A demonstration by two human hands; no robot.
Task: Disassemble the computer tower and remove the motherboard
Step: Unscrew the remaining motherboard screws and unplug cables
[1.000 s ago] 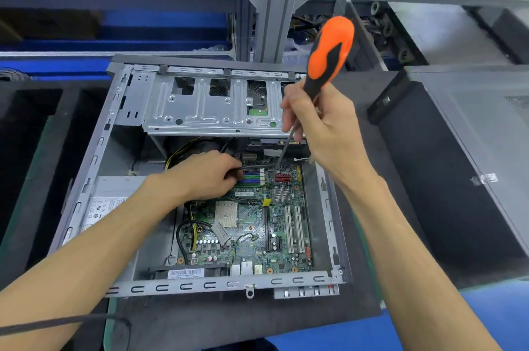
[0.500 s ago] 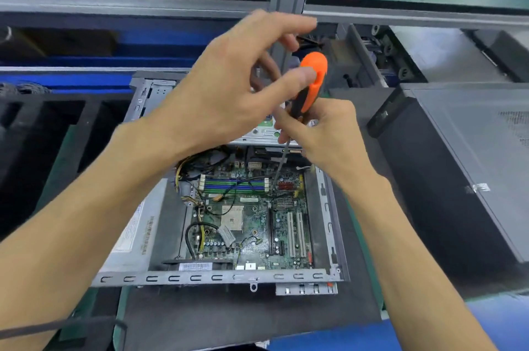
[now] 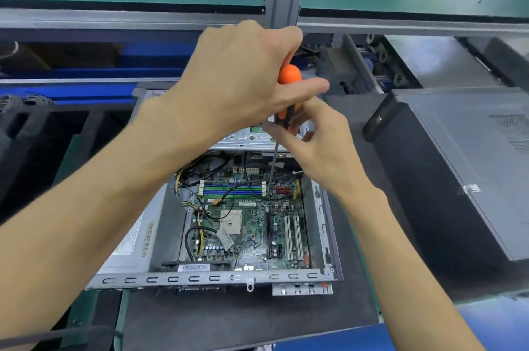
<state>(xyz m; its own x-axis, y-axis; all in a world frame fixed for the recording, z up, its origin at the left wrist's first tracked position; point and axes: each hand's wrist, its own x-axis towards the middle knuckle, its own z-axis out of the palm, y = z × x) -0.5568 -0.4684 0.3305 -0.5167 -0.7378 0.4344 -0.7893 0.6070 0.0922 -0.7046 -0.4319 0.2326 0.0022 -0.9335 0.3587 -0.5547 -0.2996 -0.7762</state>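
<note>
We observe the computer tower [image 3: 183, 279] lying on its side on a dark mat [image 3: 229, 319], side panel off, interior facing up. The motherboard [image 3: 252, 224] sits seated in the right half of the chassis, with green and blue memory slots [image 3: 232, 189] near its far edge, 2 white expansion slots [image 3: 293, 237] to the right, and black and yellow cables [image 3: 197, 207] looping across its left side. A silver power supply [image 3: 137, 239] occupies the left part of the case, and a metal drive cage [image 3: 252, 140] spans the far end. The screwdriver [image 3: 287, 93] stands nearly upright over the board; its metal shaft runs down to a spot beside the memory slots, next to a small red heatsink [image 3: 283, 189]. The left hand [image 3: 243, 81] covers the orange top of the handle, fingers curled over it and thumb extended. The right hand [image 3: 323, 144] pinches the lower black part of the handle with its fingertips. A second closed black tower [image 3: 458, 167] lies to the right.
</note>
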